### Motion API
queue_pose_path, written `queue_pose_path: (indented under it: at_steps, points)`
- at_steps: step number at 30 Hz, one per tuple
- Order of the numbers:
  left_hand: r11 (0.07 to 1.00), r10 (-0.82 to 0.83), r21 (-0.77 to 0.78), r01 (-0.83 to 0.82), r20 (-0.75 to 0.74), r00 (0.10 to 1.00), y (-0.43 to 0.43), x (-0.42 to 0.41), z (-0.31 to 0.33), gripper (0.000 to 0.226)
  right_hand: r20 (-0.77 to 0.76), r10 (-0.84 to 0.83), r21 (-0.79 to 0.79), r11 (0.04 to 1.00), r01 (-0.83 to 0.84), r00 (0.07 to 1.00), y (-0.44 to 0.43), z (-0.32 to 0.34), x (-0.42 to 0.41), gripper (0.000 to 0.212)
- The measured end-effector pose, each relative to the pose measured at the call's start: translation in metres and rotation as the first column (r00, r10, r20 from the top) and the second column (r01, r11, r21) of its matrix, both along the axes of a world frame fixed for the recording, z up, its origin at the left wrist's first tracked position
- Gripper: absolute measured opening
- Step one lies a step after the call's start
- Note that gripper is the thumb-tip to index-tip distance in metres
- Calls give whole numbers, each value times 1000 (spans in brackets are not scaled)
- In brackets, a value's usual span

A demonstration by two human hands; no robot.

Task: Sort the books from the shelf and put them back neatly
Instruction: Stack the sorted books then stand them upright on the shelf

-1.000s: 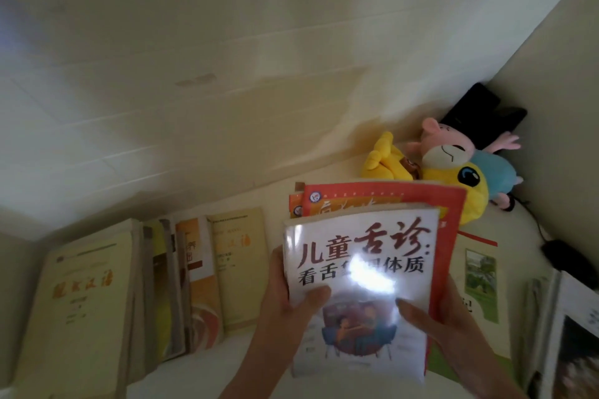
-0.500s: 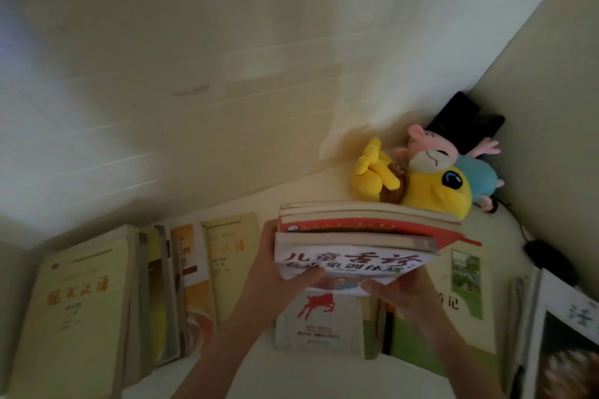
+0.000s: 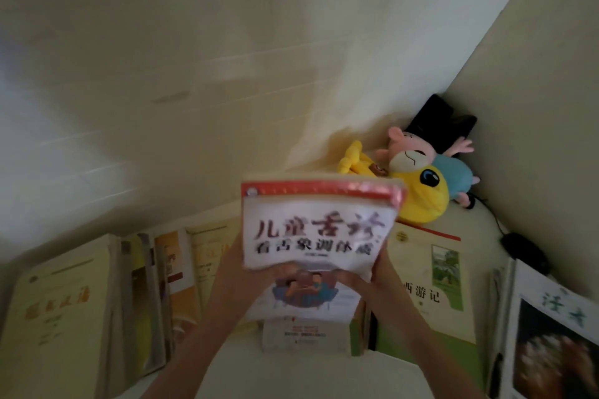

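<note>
I hold a small stack of books [image 3: 316,230] in both hands above the white surface. Its front cover is white with red and black Chinese lettering, and a red-edged book lies behind it. My left hand [image 3: 236,269] grips the stack's left edge. My right hand [image 3: 372,272] grips the right edge, its fingers curled over the lower part of the cover. Under the stack a white book [image 3: 304,335] lies flat. A row of yellow and orange books [image 3: 64,311] leans at the left. A cream and green book [image 3: 431,282] lies at the right.
Plush toys, a yellow one [image 3: 418,191] and a pink one [image 3: 411,146], sit in the back right corner against a black object [image 3: 444,123]. A black device [image 3: 522,249] with a cable lies near the right wall. A large white-covered book [image 3: 557,334] stands at the far right.
The stack was nearly flat half a second ago, showing its page edges. It has tilted up again, so the front cover faces me. Both hands keep their grip.
</note>
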State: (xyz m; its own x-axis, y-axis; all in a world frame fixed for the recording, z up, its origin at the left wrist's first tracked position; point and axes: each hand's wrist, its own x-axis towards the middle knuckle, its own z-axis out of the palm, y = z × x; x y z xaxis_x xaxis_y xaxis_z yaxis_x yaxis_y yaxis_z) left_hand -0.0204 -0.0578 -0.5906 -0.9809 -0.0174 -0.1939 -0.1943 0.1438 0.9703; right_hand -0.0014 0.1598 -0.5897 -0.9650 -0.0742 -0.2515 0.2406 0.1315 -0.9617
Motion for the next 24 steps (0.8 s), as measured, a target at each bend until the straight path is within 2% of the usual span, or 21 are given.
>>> queue_pose_path:
  at_steps: [3,4,6,7,8,9,11,12,14,15,17,19,21,23,24]
  points:
    - [980,158,106,-166,83,984,-23,6,-2,51,51,204,15,979,-205,978,-20,8,-13,52]
    - [968,194,132,-215,154,969,-33,9,-6,64,98,222,53,972,-228,970,-27,2,-15,45]
    - [945,235,144,-294,326,916,-50,15,-17,97,260,146,108,978,-179,955,-38,-13,-14,43]
    - [926,262,158,-343,388,884,-58,19,-27,96,330,95,131,981,-145,939,-41,-24,-11,46]
    - [917,278,139,-373,448,850,-65,23,-34,83,361,56,182,975,-129,931,-42,-36,-6,50]
    - [916,294,98,-390,499,815,-73,26,-49,71,359,14,256,960,-113,933,-42,-45,-2,50]
    - [908,300,76,-412,568,766,-80,31,-60,73,289,-84,398,916,-40,954,-36,-56,2,47]
    - [904,297,82,-419,583,756,-85,32,-67,76,247,-128,471,882,-4,961,-32,-57,1,51]
    - [916,273,88,-391,577,770,-84,29,-63,68,189,-158,606,795,12,969,-21,-58,-7,67]
    - [925,262,86,-370,560,786,-83,28,-60,59,196,-158,620,785,3,968,-16,-61,-14,77]
    - [936,235,100,-337,536,811,-82,27,-56,42,293,-145,566,823,-49,945,-10,-69,-31,100]
    - [942,223,103,-320,522,824,-85,27,-58,38,396,-119,536,835,-124,910,-6,-82,-47,116]
    - [941,225,104,-322,521,824,-87,27,-62,39,416,-111,514,848,-133,902,-3,-91,-60,125]
    - [934,251,93,-346,517,818,-90,28,-65,36,381,-82,573,803,-165,921,1,-91,-75,130]
    - [929,265,84,-359,524,809,-92,29,-66,35,350,-31,635,743,-213,936,3,-90,-84,130]
